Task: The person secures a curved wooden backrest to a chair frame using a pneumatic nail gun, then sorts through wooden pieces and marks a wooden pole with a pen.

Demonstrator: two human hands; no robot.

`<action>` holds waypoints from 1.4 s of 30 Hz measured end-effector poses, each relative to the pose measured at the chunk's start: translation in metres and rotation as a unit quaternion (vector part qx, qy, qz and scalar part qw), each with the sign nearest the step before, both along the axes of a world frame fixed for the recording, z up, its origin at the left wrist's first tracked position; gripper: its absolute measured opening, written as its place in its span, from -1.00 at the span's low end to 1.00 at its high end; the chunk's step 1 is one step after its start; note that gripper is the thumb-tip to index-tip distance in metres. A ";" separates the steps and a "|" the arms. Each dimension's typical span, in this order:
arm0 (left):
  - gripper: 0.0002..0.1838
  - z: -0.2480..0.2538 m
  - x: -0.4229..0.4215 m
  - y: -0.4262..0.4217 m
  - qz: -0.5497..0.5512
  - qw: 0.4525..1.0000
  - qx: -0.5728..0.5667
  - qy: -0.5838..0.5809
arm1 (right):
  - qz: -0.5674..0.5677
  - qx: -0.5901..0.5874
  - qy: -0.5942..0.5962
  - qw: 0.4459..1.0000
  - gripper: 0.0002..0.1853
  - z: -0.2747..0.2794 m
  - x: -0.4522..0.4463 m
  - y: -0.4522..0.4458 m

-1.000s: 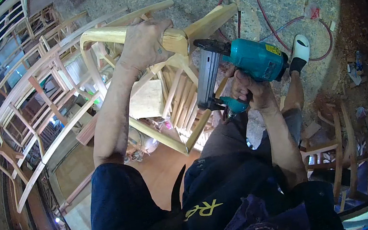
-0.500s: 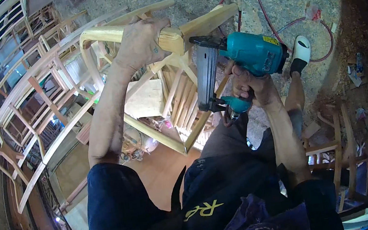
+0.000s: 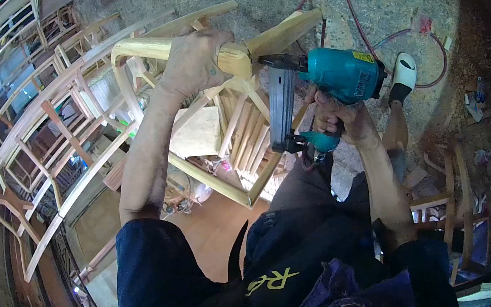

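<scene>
The pale wooden frame is in front of the person, with the nose of the teal nail gun at its corner, contact unclear. The left hand wraps firmly around the frame beside that corner; the right hand curls tightly round the gun. Good work calls for a braced corner, a square nose and left fingers clear of the firing line.

At 2 o'clock in our view, we hold a teal nail gun, its grey magazine running toward 6 o'clock. Its dark nose points to 9 o'clock, close by the squared joint of our pale wooden frame at 12; contact is unclear.
</scene>
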State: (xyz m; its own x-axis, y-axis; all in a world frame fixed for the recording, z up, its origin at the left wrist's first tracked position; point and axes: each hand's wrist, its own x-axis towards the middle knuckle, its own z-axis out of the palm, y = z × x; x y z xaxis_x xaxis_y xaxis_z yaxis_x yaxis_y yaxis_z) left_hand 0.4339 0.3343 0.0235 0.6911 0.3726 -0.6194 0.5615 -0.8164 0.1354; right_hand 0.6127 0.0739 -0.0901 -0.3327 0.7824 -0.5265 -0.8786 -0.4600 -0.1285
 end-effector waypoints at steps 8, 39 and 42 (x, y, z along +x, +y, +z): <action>-0.35 0.002 0.003 0.001 -0.023 1.000 0.003 0.016 | -0.012 0.002 0.017 1.000 -0.65 -0.008 0.002 -0.002; -0.44 -0.003 0.007 -0.014 -0.038 0.991 -0.019 -0.126 | -0.012 -0.001 0.005 1.000 -0.66 -0.011 0.005 -0.008; -0.45 -0.005 0.007 -0.016 -0.021 0.992 -0.027 -0.121 | 0.000 0.009 0.029 1.000 -0.61 -0.016 0.005 -0.012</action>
